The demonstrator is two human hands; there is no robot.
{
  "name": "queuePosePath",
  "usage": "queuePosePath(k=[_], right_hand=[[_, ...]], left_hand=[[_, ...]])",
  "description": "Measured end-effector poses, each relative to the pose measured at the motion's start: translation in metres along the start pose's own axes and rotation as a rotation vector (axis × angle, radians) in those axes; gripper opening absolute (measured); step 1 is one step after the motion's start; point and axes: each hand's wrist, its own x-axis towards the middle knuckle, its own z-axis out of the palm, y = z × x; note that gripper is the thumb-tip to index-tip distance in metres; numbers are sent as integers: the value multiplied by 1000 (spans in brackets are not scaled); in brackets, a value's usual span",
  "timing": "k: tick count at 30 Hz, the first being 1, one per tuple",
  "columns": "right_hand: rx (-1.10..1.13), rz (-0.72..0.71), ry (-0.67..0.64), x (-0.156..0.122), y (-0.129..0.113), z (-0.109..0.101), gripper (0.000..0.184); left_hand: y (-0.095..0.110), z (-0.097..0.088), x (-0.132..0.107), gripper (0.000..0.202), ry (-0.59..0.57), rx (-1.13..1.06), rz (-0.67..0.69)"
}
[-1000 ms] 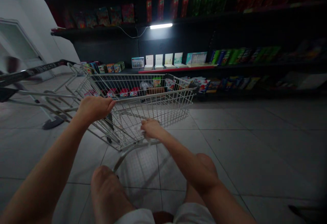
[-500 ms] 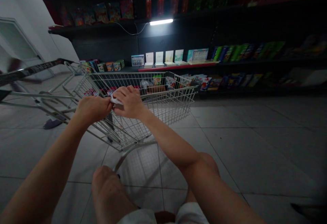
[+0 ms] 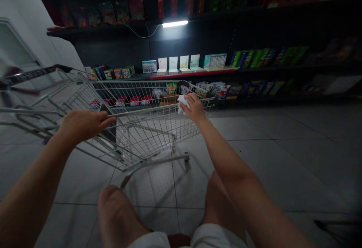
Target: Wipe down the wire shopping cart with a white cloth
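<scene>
A wire shopping cart stands on the tiled floor in front of me. My left hand is closed around the cart's near top rail at its left end. My right hand is far along the same rail at the right corner, fingers pinched on a small white cloth pressed against the rail. My bare knees show at the bottom of the view.
A second cart is nested at the left, its dark handle bar pointing toward me. Dark shelves with boxes, cards and bottles line the back under a lit tube lamp. A white wall stands at the far left.
My right hand with the cloth rose from the cart's lower frame to the top rail beside my left hand, then slid right along the rail to its far corner. My left hand shifted slightly left.
</scene>
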Motion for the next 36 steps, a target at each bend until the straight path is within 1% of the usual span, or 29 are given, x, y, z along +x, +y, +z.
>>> queuePosePath(k=[1,3,4,6,8,10,12,14,15,18,20,21,23,25,27,28,29,30,31,32,34,36], right_hand=[[-24,38,19,-2,-7,1,36],[-50,42,43,-1,-35,9,35],[-50,7,47,0,-52,14,33],[-19,-113,51,2,-81,25,29],[39,-216,53,2,-95,35,23],[99,-243,62,-4,-97,45,22],[142,-199,81,-17,-95,58,25],[174,-140,92,-41,-95,76,25],[196,-120,78,-55,-95,86,25],[278,-134,-66,-101,-95,109,19],[289,-182,-179,-120,-89,113,16],[278,-227,-224,-122,-85,111,15],[247,-341,-263,-109,-81,99,13],[228,-429,-227,-80,-85,84,14],[222,-435,-139,-48,-97,76,17],[223,-417,-104,-37,-104,76,19],[229,-404,-91,-30,-112,79,20],[237,-399,-100,-29,-119,84,20],[246,-400,-131,-35,-124,90,19],[253,-400,-179,-46,-128,97,18],[263,-386,-306,-83,-129,108,16],[276,-349,-441,-128,-125,113,20]], left_hand=[[4,-2,4,74,-6,-25,9],[17,-5,19,73,0,-77,63],[26,-7,29,73,6,-98,107],[44,-9,49,72,-6,-136,178],[56,-8,65,71,-68,-155,212],[59,-6,74,70,-96,-167,220],[58,-3,75,71,-85,-170,200],[55,-2,72,72,-65,-161,169],[55,-1,71,72,-57,-156,158],[57,-3,68,72,-34,-150,146],[59,-3,68,73,-32,-151,145],[59,-3,68,73,-31,-152,147],[60,-3,69,72,-22,-153,149],[59,-2,69,70,-15,-151,143],[58,-2,69,70,-13,-149,142],[58,-2,68,70,-14,-149,143],[58,-2,68,70,-15,-151,147],[58,-3,67,70,-13,-153,150],[58,-3,66,70,-10,-155,148],[58,-4,66,71,-12,-158,144],[59,-4,65,71,-11,-160,136],[59,-4,65,71,-9,-157,130]])
